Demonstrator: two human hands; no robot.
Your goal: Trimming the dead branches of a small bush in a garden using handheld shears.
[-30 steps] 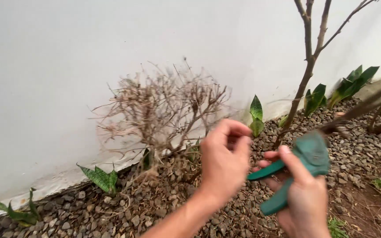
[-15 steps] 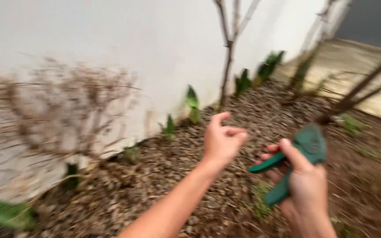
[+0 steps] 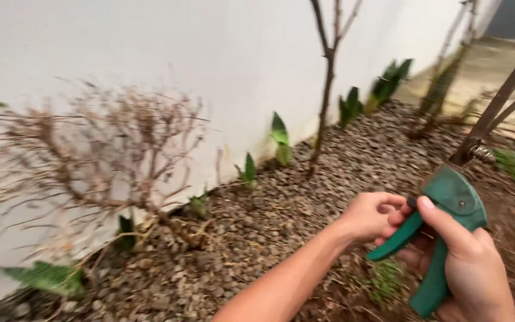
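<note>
Right hand (image 3: 472,268): at 5 o'clock, wrapped around green pruning shears (image 3: 439,235).
Left hand (image 3: 372,214): curled, fingertips touching the shears' upper handle.
Dry shrub (image 3: 99,155): 9 o'clock, against white wall (image 3: 150,48).
Bare sapling (image 3: 328,83): 12 o'clock, rooted in gravel (image 3: 353,161).

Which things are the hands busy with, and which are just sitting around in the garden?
In use:
- green pruning shears, held in the right hand
- left hand, touching the shears' upper handle

Just there:
- dry bush
- bare sapling
- snake plants
- gravel
- white wall
</note>
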